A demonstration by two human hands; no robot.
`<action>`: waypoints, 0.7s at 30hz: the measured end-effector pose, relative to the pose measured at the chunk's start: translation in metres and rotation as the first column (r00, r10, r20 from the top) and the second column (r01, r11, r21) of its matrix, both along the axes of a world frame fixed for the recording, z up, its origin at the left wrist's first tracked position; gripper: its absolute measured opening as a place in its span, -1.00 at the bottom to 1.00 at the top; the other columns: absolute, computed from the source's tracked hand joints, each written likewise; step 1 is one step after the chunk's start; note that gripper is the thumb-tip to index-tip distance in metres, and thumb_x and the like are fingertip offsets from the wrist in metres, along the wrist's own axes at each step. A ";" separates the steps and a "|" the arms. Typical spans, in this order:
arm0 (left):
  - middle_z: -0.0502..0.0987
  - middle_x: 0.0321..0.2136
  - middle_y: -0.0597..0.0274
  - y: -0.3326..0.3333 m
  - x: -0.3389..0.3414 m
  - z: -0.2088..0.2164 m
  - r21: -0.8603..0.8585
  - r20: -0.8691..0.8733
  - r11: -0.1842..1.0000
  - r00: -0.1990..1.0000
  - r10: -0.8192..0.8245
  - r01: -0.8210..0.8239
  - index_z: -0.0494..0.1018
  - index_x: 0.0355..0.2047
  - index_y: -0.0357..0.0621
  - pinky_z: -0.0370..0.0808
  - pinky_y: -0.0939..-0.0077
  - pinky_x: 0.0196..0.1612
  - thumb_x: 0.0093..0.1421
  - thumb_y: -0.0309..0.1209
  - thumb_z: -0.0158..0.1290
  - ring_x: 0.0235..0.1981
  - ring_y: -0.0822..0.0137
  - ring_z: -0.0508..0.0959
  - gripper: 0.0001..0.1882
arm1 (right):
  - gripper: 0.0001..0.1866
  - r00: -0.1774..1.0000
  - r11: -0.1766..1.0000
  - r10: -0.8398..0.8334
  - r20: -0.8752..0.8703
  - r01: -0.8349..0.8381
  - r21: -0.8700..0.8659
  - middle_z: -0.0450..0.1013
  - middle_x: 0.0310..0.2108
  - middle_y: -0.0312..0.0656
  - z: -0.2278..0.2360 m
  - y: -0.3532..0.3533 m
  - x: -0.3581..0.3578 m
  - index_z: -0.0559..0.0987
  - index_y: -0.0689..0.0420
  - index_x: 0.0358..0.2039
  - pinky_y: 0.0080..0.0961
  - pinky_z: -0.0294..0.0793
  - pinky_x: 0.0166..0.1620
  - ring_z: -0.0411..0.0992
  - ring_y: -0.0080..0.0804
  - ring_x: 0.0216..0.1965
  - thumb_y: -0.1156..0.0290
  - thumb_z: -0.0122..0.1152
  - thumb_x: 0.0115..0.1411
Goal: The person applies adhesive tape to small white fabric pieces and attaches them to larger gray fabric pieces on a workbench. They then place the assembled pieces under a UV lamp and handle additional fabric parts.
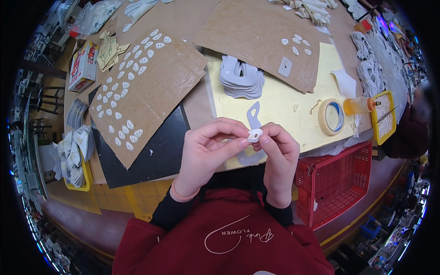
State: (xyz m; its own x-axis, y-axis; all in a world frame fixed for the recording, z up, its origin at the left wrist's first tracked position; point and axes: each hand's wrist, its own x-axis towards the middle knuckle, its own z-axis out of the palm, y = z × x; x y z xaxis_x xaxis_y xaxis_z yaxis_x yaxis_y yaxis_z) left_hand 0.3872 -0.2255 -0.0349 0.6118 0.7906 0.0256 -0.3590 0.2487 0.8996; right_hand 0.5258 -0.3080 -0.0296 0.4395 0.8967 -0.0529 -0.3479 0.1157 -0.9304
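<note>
Both my hands meet in front of my body, above the near edge of the table. A small white rounded patch (255, 134) with holes in it is pinched between them. My left hand (204, 149) grips its left edge with thumb and forefinger. On its other side, the fingertips of my right hand (280, 153) hold it too. Beneath and just beyond my hands lies a flat, curved grey cut piece (253, 113), partly covered by them. Farther off stands a stack of similar grey pieces (241, 81).
A brown cardboard sheet (151, 87) at left carries many white patches; another sheet (256, 32) at the back holds several. At right are a tape roll (331, 117), a bottle of amber liquid (358, 106) and a yellow tray (392, 133). A red crate (337, 183) stands below.
</note>
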 end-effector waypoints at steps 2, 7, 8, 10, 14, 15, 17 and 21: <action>0.55 -0.15 0.07 -0.001 0.001 0.001 -0.039 -0.001 0.999 1.000 0.001 -0.001 0.54 -0.20 -0.46 0.55 0.51 -0.01 0.19 -0.71 0.15 -0.12 0.37 0.58 -0.84 | -0.88 1.000 1.000 0.013 -0.009 -0.014 -0.013 0.47 -0.38 -0.32 -0.001 -0.001 0.000 0.54 0.29 -0.30 -0.69 0.37 -0.19 0.40 -0.66 -0.32 0.50 0.13 0.33; 0.56 -0.15 0.07 -0.002 0.001 0.002 -0.053 -0.009 0.999 1.000 0.005 -0.006 0.54 -0.19 -0.47 0.56 0.54 -0.02 0.19 -0.70 0.15 -0.13 0.36 0.60 -0.83 | -0.82 0.989 0.995 0.081 -0.123 -0.088 -0.054 0.49 -0.43 -0.32 -0.005 -0.003 0.004 0.56 0.27 -0.33 -0.70 0.38 -0.21 0.40 -0.67 -0.36 0.44 0.10 0.35; 0.56 -0.15 0.07 -0.002 0.002 0.003 -0.060 -0.009 0.998 1.000 0.004 -0.005 0.54 -0.19 -0.47 0.57 0.55 -0.02 0.19 -0.70 0.15 -0.13 0.36 0.60 -0.83 | -0.82 0.987 0.994 0.084 -0.139 -0.092 -0.053 0.49 -0.42 -0.32 -0.006 -0.004 0.004 0.56 0.27 -0.33 -0.70 0.38 -0.21 0.40 -0.67 -0.36 0.43 0.10 0.35; 0.55 -0.15 0.06 -0.003 0.002 0.007 -0.093 0.001 0.996 1.000 0.008 -0.008 0.54 -0.19 -0.47 0.57 0.54 -0.02 0.19 -0.70 0.16 -0.13 0.35 0.60 -0.83 | -0.81 0.981 0.994 0.093 -0.172 -0.103 -0.049 0.50 -0.42 -0.32 -0.007 -0.004 0.004 0.57 0.27 -0.33 -0.70 0.38 -0.21 0.41 -0.67 -0.36 0.42 0.10 0.34; 0.53 -0.14 0.06 -0.001 0.002 0.004 0.073 -0.054 0.997 0.999 0.010 -0.007 0.54 -0.20 -0.47 0.60 0.51 -0.01 0.18 -0.71 0.15 -0.11 0.33 0.59 -0.83 | -0.82 0.982 0.996 0.082 -0.169 -0.088 -0.026 0.49 -0.42 -0.32 -0.007 -0.004 0.003 0.57 0.27 -0.33 -0.70 0.38 -0.20 0.41 -0.67 -0.36 0.43 0.11 0.34; 0.53 -0.14 0.06 -0.001 0.001 0.003 0.071 -0.044 0.997 0.999 0.002 0.001 0.54 -0.20 -0.47 0.60 0.50 -0.01 0.18 -0.71 0.15 -0.11 0.33 0.59 -0.83 | -0.83 0.986 0.997 0.074 -0.151 -0.079 -0.024 0.49 -0.42 -0.32 -0.006 -0.004 0.003 0.56 0.27 -0.33 -0.70 0.38 -0.20 0.41 -0.67 -0.36 0.44 0.11 0.34; 0.52 -0.14 0.06 -0.001 0.000 0.002 0.069 -0.025 0.997 1.000 -0.014 0.016 0.54 -0.20 -0.47 0.62 0.48 -0.01 0.17 -0.72 0.16 -0.10 0.32 0.58 -0.83 | -0.84 0.992 0.998 0.061 -0.107 -0.063 -0.016 0.48 -0.41 -0.32 -0.006 -0.004 0.002 0.56 0.27 -0.33 -0.69 0.37 -0.20 0.40 -0.66 -0.35 0.45 0.11 0.34; 0.52 -0.16 0.07 -0.001 0.000 0.003 0.079 -0.023 0.997 1.000 -0.010 0.012 0.55 -0.21 -0.46 0.63 0.46 -0.01 0.16 -0.74 0.16 -0.09 0.32 0.58 -0.83 | -0.85 0.998 0.999 0.039 -0.053 -0.040 -0.008 0.46 -0.39 -0.32 -0.006 -0.003 0.001 0.54 0.28 -0.33 -0.68 0.36 -0.19 0.38 -0.65 -0.33 0.47 0.11 0.35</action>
State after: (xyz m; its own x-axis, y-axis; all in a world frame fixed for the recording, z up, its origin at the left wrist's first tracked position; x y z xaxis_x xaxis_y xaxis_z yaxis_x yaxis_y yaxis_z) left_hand 0.3872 -0.2267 -0.0324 0.6214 0.7801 0.0734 -0.3357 0.1805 0.9245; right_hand 0.5270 -0.3109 -0.0357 0.4000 0.9127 -0.0831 -0.4006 0.0925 -0.9116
